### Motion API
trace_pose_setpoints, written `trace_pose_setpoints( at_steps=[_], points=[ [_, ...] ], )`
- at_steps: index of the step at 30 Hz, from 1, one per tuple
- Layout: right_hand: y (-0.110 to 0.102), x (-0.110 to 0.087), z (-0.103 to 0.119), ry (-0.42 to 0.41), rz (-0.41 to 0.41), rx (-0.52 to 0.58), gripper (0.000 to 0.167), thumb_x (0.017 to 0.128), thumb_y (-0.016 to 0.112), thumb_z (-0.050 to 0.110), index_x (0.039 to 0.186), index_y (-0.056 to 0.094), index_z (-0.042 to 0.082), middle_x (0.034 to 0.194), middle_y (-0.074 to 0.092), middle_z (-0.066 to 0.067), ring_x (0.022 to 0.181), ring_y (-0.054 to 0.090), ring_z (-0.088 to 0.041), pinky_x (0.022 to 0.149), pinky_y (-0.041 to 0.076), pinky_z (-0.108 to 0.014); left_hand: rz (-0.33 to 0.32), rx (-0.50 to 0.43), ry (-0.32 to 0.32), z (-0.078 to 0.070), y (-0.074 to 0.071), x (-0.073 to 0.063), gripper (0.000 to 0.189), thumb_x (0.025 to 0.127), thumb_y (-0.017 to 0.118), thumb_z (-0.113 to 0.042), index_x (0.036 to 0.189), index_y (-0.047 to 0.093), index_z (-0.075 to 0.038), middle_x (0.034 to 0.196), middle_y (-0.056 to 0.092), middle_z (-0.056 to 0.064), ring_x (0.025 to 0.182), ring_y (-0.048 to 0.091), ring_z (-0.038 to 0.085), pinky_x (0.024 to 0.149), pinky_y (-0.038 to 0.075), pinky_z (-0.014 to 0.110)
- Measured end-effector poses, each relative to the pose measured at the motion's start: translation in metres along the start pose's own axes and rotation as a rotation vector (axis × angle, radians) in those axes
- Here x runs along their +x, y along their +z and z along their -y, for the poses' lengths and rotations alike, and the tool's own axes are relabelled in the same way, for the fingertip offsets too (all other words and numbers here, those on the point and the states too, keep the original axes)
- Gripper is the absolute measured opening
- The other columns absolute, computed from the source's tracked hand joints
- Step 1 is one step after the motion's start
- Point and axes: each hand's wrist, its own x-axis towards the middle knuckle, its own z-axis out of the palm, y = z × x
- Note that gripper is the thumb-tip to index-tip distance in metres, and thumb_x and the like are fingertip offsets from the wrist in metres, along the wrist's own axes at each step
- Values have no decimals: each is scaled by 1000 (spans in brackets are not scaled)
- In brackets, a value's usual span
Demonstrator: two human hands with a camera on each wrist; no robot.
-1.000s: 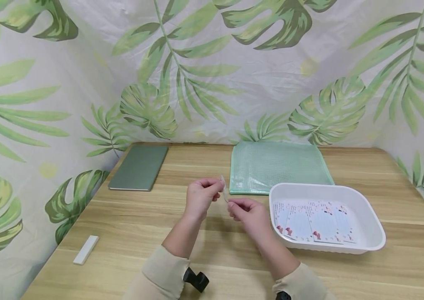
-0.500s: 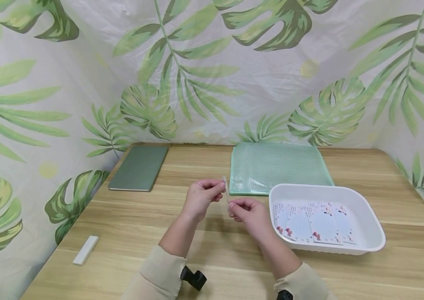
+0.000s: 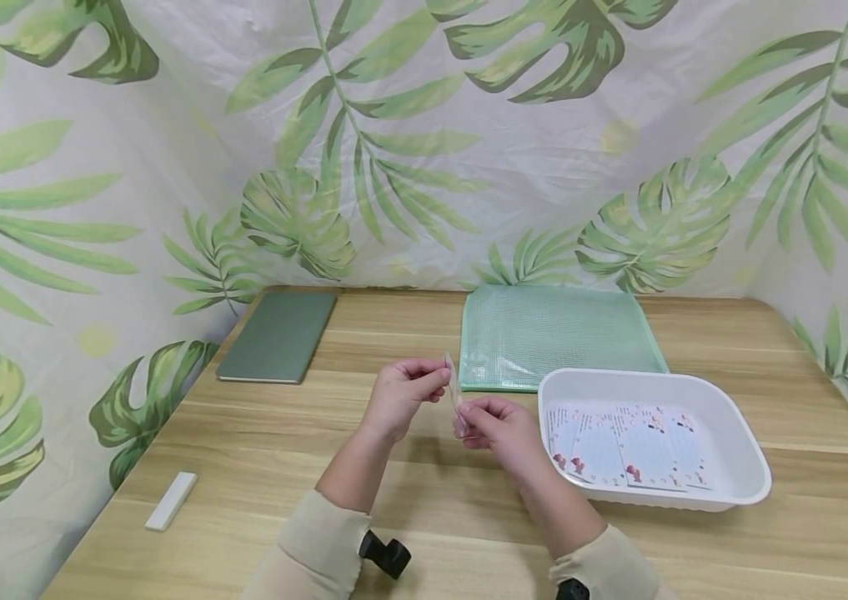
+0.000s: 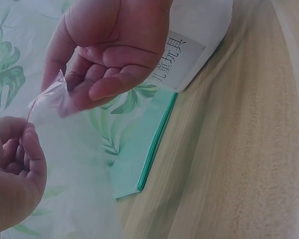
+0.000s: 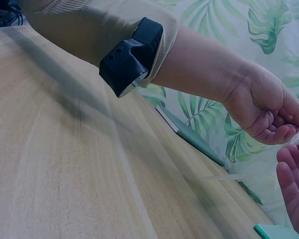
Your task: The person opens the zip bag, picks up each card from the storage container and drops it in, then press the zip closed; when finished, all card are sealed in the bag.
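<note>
A clear plastic zip bag (image 4: 50, 94) with a thin red line along its edge is stretched between my two hands above the table. My left hand (image 3: 403, 396) pinches one end of that edge between thumb and index finger. At the other end, my right hand (image 3: 494, 425) grips the film between thumb and fingers, close to the white tub. From the head view the bag (image 3: 454, 385) shows only as a narrow strip. In the right wrist view, my left hand (image 5: 261, 107) faces my right hand (image 5: 295, 184), and the bag is mostly hard to make out.
A white tub (image 3: 750, 467) on the right holds several printed cards (image 3: 641, 446). Behind it lies a green mesh zip pouch (image 3: 554, 333). A dark green notebook (image 3: 277, 337) is at the back left, and a white bar (image 3: 172, 501) lies near the left edge.
My right fingers have shifted slightly along the bag's edge, and more crumpled film shows at them. My left hand stays almost in place.
</note>
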Motion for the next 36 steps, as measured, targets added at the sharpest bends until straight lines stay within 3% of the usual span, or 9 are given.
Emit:
trace_pose_setpoints(
  at_steps=[7, 13, 25, 33, 36],
  points=[
    [1, 1, -1, -18, -9, 3, 15, 91, 65, 8, 93, 68, -6, 72, 68, 0, 71, 64, -10, 67, 56, -27, -1, 78, 43, 0, 0, 0, 22, 85, 69, -3, 104, 71, 9, 85, 71, 4, 64, 63, 7, 64, 55, 23],
    [1, 3, -3, -22, -3, -29, 23, 91, 65, 8, 108, 69, -6, 80, 73, -3, 71, 67, -9, 68, 57, -28, 13, 81, 62, 0, 1, 0, 24, 85, 68, -2, 106, 71, 9, 95, 73, 15, 66, 62, 6, 65, 55, 23],
    [-2, 3, -4, -56, 10, -20, 26, 91, 64, 4, 112, 67, -10, 77, 70, 1, 67, 64, -7, 62, 55, -23, 32, 70, 54, -1, 3, -2, 26, 86, 68, -2, 109, 70, 9, 98, 74, 15, 65, 63, 6, 64, 55, 22],
    [1, 2, -4, -81, -46, -14, 24, 89, 66, 4, 109, 69, -9, 79, 72, -4, 68, 66, -8, 64, 57, -24, 21, 98, 70, 0, 1, -1, 25, 86, 67, -2, 109, 71, 8, 99, 73, 18, 65, 62, 5, 64, 55, 21],
    [1, 2, -3, -77, -74, -14, 26, 89, 65, 4, 110, 67, -12, 77, 71, -4, 66, 66, -9, 63, 57, -24, -4, 131, 73, 0, 0, -1, 24, 86, 66, -2, 107, 72, 8, 93, 74, 17, 64, 61, 5, 63, 54, 21]
  ],
)
